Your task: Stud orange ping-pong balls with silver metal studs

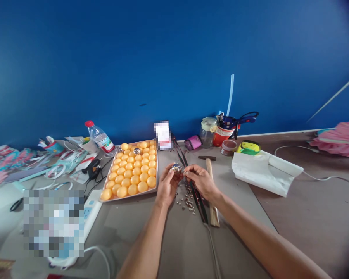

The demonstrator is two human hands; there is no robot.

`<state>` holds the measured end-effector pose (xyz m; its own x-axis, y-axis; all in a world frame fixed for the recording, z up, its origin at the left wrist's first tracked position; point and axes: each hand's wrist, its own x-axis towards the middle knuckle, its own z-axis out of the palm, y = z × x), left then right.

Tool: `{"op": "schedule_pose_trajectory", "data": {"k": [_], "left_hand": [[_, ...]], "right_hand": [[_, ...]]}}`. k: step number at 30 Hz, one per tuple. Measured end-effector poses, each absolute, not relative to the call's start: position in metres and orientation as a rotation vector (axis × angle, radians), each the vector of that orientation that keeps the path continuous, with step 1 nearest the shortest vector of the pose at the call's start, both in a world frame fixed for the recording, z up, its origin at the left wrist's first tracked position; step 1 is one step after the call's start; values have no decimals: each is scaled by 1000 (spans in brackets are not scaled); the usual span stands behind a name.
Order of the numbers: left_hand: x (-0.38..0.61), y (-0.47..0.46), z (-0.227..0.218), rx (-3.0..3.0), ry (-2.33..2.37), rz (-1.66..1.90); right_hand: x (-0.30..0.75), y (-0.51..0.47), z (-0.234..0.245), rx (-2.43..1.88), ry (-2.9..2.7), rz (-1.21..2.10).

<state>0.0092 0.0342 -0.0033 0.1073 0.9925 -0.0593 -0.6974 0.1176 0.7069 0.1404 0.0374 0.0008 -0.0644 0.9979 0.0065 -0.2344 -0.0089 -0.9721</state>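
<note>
My left hand (167, 186) is closed around a small ball covered in shiny silver studs (176, 168), held above the table. My right hand (200, 179) pinches its fingertips against the right side of that ball; what sits between them is too small to make out. Under both hands lies a scatter of several small metal studs (186, 200). Left of my hands stands a tray (130, 196) filled with several orange balls (133, 170); two silver-covered balls (137, 150) rest near its far end.
A wooden stick (211, 193) and dark strips (197, 199) lie by my right hand. Folded white paper (264, 170), a jar (208, 131), a red cup of tools (222, 131), a water bottle (100, 137), a power strip (90, 211) and pink fans (340, 137) surround the work spot.
</note>
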Motion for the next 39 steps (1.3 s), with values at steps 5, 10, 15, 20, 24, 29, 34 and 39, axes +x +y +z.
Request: {"op": "schedule_pose_trajectory", "data": {"k": [5, 10, 15, 20, 24, 29, 34, 39], "left_hand": [[11, 32, -2, 610, 600, 1309], [13, 31, -3, 628, 611, 1305], [14, 30, -4, 677, 638, 1304], [14, 29, -4, 717, 642, 1299], [14, 29, -3, 711, 628, 1283], [14, 29, -2, 714, 630, 1289], [15, 29, -4, 729, 662, 1287], [15, 29, -8, 747, 661, 1294]], "right_hand": [[141, 39, -1, -915, -999, 1458], [141, 39, -1, -968, -1023, 1465], [143, 38, 2, -1020, -1071, 1483], [146, 39, 3, -1018, -1078, 1546], [150, 41, 5, -962, -1101, 1631], [150, 41, 4, -989, -1109, 1616], [149, 41, 1, -1035, -1148, 1549], [147, 41, -3, -1105, -1192, 1421]]}}
